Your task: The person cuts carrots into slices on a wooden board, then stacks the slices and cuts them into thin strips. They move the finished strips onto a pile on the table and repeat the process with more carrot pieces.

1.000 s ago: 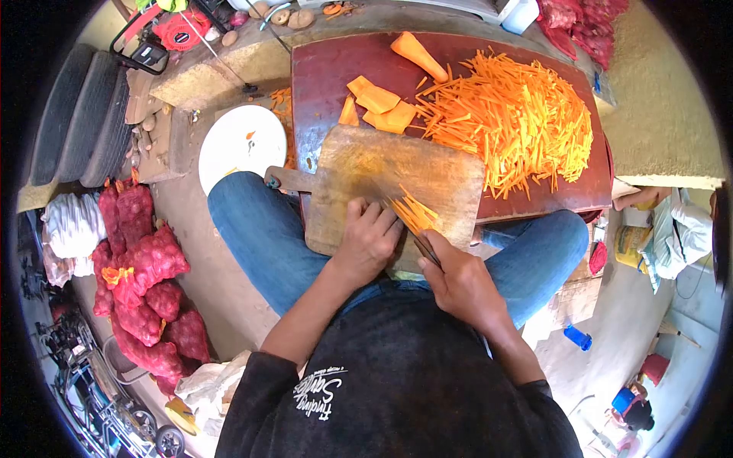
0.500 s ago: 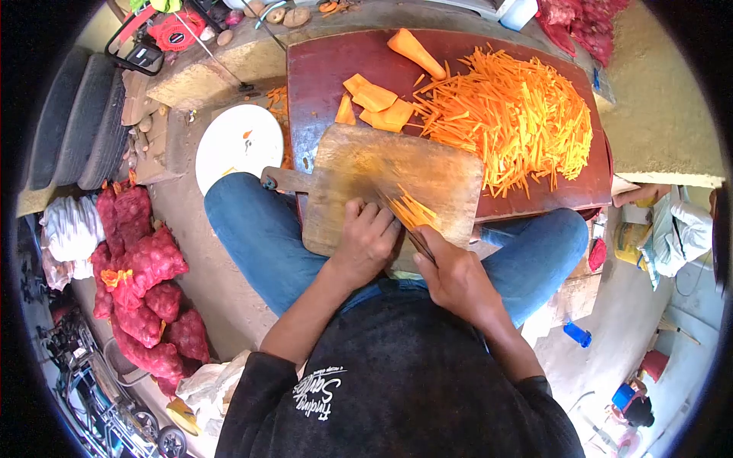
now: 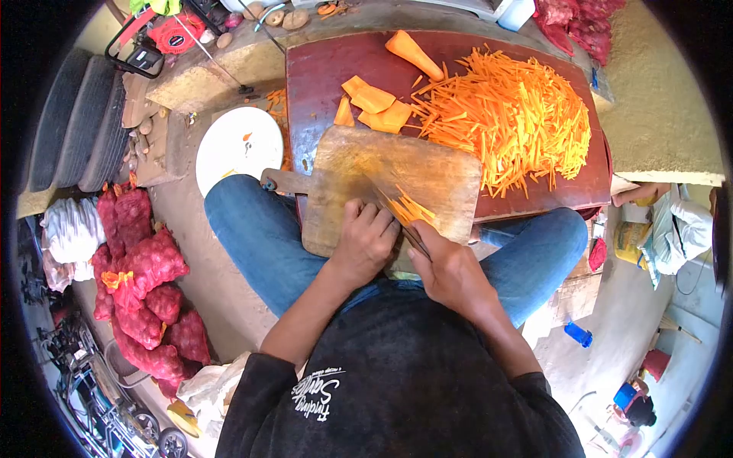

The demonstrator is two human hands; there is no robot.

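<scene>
My right hand (image 3: 450, 271) is wrapped round the handle of a knife (image 3: 405, 227), whose blade lies over the wooden cutting board (image 3: 450, 164). My left hand (image 3: 366, 237) rests on the board just left of the blade, fingers curled down; what they press on is hidden. A few carrot strips (image 3: 411, 206) lie right of the blade. Beyond the board, on the dark red table (image 3: 321, 72), are flat carrot slices (image 3: 372, 99), a peeled carrot piece (image 3: 414, 53) and a big heap of carrot sticks (image 3: 519, 114).
A white round lid or plate (image 3: 237, 145) with orange scraps is left of the board. Red net sacks (image 3: 145, 267) and stacked tires (image 3: 99, 122) stand farther left. At the right are a blue object (image 3: 578, 334) on the floor and, lower, a person (image 3: 640, 411).
The knife and my right hand have shifted very slightly left. My left hand keeps its place on the board.
</scene>
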